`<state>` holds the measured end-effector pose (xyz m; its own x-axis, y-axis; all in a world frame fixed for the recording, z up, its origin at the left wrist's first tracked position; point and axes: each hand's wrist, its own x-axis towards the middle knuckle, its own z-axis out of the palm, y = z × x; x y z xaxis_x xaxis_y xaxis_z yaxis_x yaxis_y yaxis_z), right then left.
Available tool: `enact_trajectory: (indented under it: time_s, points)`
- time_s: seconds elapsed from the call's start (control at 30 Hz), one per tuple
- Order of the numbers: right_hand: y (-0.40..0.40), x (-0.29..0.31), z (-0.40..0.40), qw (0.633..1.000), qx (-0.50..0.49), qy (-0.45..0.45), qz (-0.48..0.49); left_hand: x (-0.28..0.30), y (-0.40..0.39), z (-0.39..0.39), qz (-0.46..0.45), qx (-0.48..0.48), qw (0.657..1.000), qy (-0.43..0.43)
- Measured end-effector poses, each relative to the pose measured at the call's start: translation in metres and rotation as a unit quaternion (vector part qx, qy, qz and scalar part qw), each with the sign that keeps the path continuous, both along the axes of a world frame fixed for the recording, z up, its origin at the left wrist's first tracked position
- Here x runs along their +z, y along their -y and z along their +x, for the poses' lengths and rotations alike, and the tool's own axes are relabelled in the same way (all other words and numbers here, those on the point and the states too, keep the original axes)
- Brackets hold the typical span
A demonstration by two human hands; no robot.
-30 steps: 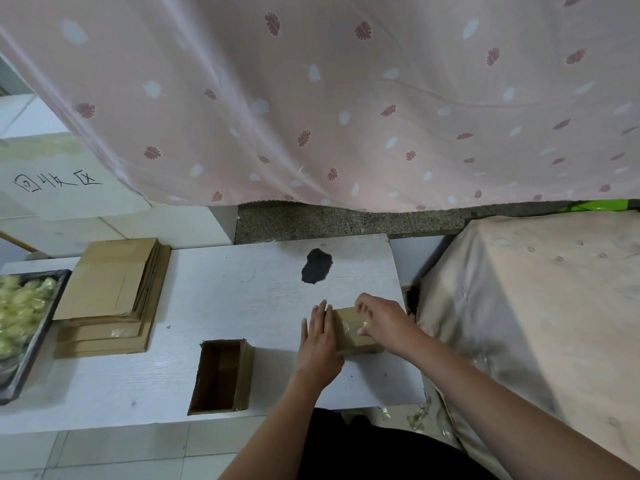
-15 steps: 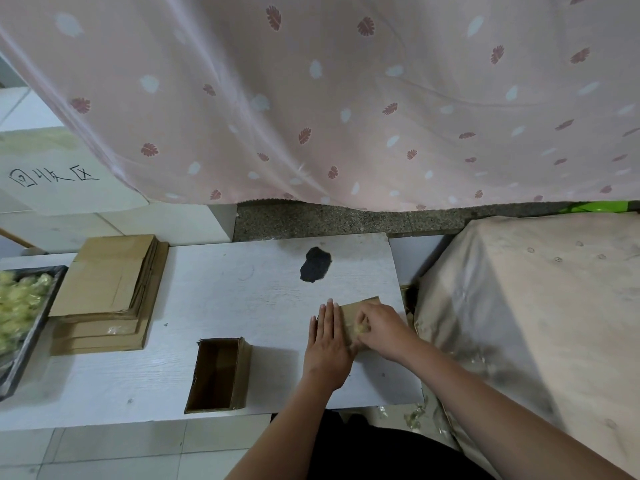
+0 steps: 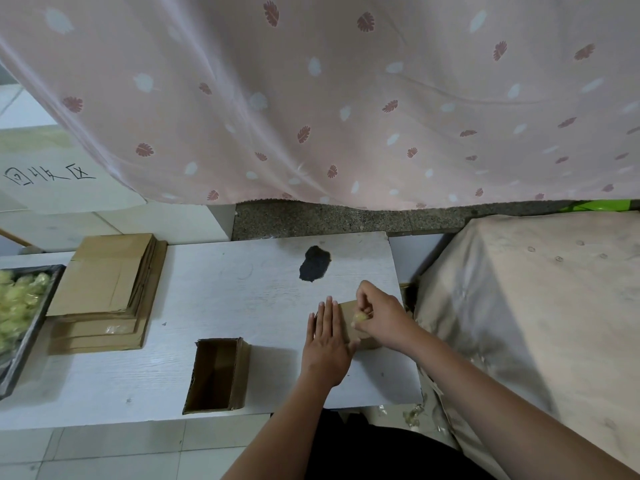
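Since 1 s ago the R hand [image 3: 382, 317] has gone from lying on the small box [image 3: 349, 322] to curled fingers, thumb + forefinger pinching a yellowish bit [image 3: 360, 317] at the box's top; can't tell what it is. L hand [image 3: 327, 341] is flat, fingers straight & together, pressing on the box's left side. The small box sits on the white table [image 3: 242, 299], near its right edge. Left of the hands: an open box [image 3: 218, 374], mouth up. Further left, a stack of flat cardboard [image 3: 104, 289], then a tray [image 3: 33, 329] w/ yellow pieces. A black patch [image 3: 314, 264] marks the table beyond the hands. A pink curtain [image 3: 311, 98] hangs behind.
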<state>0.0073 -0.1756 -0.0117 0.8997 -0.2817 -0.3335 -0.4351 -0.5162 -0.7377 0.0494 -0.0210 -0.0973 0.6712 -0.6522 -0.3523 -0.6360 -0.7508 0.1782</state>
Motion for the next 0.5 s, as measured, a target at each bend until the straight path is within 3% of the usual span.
enact_trajectory:
  time_s: [0.2, 0.37, 0.5]
  points:
    - [0.009, -0.008, -0.003, 0.998, -0.022, -0.060, -0.028, 0.004, -0.001, -0.004, -0.021, 0.009, 1.000, -0.004]
    - [0.007, -0.012, -0.013, 0.991, -0.067, -0.106, 0.045, 0.006, -0.001, -0.004, -0.018, 0.008, 1.000, -0.009]
    - [0.004, -0.009, -0.014, 0.991, -0.078, -0.092, 0.060, 0.008, -0.001, -0.004, -0.020, 0.018, 1.000, -0.015]
